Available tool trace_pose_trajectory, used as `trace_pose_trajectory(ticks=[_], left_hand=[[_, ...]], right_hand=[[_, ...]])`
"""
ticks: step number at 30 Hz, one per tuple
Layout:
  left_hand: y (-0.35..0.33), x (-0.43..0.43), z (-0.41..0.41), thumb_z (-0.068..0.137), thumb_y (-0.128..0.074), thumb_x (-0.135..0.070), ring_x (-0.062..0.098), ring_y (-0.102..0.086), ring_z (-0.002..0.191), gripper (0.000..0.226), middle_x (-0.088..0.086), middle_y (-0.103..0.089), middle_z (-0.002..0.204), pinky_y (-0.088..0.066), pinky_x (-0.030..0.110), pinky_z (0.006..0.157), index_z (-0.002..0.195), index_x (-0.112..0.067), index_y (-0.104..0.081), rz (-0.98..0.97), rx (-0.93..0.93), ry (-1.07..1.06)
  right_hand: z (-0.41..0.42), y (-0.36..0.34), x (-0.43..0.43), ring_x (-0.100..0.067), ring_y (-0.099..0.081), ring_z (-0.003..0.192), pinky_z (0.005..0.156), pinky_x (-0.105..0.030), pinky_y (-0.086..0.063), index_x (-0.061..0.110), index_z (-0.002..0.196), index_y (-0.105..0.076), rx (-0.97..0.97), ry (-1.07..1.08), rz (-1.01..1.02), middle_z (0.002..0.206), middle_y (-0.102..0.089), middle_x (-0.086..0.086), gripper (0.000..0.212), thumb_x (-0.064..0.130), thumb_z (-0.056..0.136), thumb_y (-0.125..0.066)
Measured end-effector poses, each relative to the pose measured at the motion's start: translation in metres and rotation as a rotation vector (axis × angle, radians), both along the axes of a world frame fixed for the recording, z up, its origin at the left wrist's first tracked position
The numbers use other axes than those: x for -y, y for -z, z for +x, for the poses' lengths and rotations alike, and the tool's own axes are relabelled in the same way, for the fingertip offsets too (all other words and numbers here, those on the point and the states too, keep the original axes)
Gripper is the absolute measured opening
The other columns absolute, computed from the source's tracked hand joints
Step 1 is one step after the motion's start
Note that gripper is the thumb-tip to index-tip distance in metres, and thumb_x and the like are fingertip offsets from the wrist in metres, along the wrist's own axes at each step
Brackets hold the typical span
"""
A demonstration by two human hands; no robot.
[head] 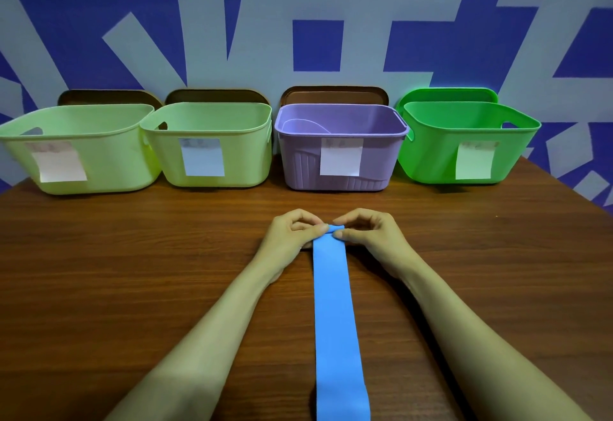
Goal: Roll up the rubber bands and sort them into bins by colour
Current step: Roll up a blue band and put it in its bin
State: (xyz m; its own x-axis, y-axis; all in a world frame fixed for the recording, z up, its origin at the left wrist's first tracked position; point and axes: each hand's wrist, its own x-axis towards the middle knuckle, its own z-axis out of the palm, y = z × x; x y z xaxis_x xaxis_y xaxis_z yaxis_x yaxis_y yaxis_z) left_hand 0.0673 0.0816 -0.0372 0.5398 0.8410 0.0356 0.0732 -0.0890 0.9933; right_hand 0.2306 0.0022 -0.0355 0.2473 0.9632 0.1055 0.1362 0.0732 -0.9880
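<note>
Since the blue band (335, 304) lies flat on the bench (132, 271) with its long axis running straight away from the person, the roll has to travel back toward the body, down the strip. Both hands sit at the far end: left hand (292, 238) on the left edge, right hand (368, 235) on the right edge. Their fingers and thumbs curl in and pinch the little folded lip there, so each hand is closed on the band, not spread wide. They're about equally near, one per edge, so neither really leads.

The near end runs off the bottom of the view and most of the length is unrolled. I'd call this the very start of the roll.

Four bins (245, 162) stand in a row along the back of the bench, well apart from the hands: two pale green, one purple, one bright green. Each carries a paper label (340, 162), but the writing is too blurred to read, so I can't tell which one takes blue. Main risk, I reckon, is the roll drifting crooked if one hand turns faster.
</note>
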Motion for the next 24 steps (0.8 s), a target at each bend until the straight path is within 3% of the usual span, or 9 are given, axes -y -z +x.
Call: trace_pose_trajectory(ticks=[5,8,11,14,17,24], left_hand=[[-0.0002,-0.0005,-0.0005,0.081,-0.073,-0.013,0.014,-0.068,0.084,0.011,0.005,-0.069,0.085,-0.054,0.021,0.069,0.09,-0.01,-0.068,0.002,0.018,-0.024],[-0.0002,-0.0008,-0.0005,0.08,-0.073,-0.01,0.012,-0.067,0.083,0.012,0.002,-0.068,0.084,-0.054,0.021,0.07,0.09,-0.01,-0.067,-0.01,0.045,-0.03],[-0.0003,-0.001,-0.0008,0.081,-0.073,-0.01,0.012,-0.067,0.084,0.015,0.005,-0.069,0.088,-0.055,0.019,0.071,0.094,-0.008,-0.067,-0.024,0.049,-0.029],[0.0006,-0.0018,-0.0012,0.08,-0.073,-0.008,0.012,-0.068,0.084,0.017,0.008,-0.07,0.091,-0.055,0.019,0.07,0.095,-0.006,-0.065,-0.016,0.05,-0.023],[0.001,-0.0021,-0.0025,0.08,-0.073,-0.008,0.011,-0.069,0.086,0.019,0.008,-0.07,0.094,-0.054,0.019,0.071,0.096,-0.006,-0.065,-0.009,0.045,-0.01],[0.001,-0.0025,-0.0001,0.081,-0.074,-0.014,0.014,-0.069,0.091,0.025,0.005,-0.07,0.1,-0.056,0.021,0.076,0.103,-0.011,-0.063,-0.053,0.025,-0.013]], right_hand=[[0.0014,-0.0001,-0.0015,-0.013,-0.067,0.088,0.077,-0.021,-0.054,0.016,0.1,-0.069,-0.008,-0.025,-0.006,0.099,-0.07,-0.006,0.026,0.002,0.078,-0.075],[0.002,0.0008,-0.0028,-0.015,-0.067,0.097,0.083,-0.027,-0.055,0.016,0.104,-0.069,0.005,-0.018,-0.026,0.103,-0.069,-0.006,0.019,0.018,0.084,-0.071],[-0.0007,0.0017,-0.0029,-0.008,-0.064,0.078,0.075,-0.021,-0.051,0.014,0.1,-0.071,0.057,-0.029,-0.067,0.085,-0.07,0.004,0.02,0.03,0.091,-0.062],[-0.0028,-0.0002,-0.0023,-0.002,-0.063,0.069,0.066,-0.014,-0.048,0.006,0.1,-0.07,0.045,-0.041,-0.071,0.079,-0.07,0.006,0.02,0.021,0.093,-0.06],[-0.0021,-0.0003,-0.0013,-0.008,-0.068,0.079,0.067,-0.017,-0.05,0.004,0.098,-0.071,0.013,-0.031,-0.033,0.091,-0.073,-0.006,0.015,0.015,0.089,-0.066],[-0.0024,-0.0019,-0.0017,-0.014,-0.07,0.082,0.07,-0.021,-0.055,0.008,0.09,-0.073,-0.125,0.017,-0.001,0.084,-0.073,-0.009,0.008,0.007,0.082,-0.072]])
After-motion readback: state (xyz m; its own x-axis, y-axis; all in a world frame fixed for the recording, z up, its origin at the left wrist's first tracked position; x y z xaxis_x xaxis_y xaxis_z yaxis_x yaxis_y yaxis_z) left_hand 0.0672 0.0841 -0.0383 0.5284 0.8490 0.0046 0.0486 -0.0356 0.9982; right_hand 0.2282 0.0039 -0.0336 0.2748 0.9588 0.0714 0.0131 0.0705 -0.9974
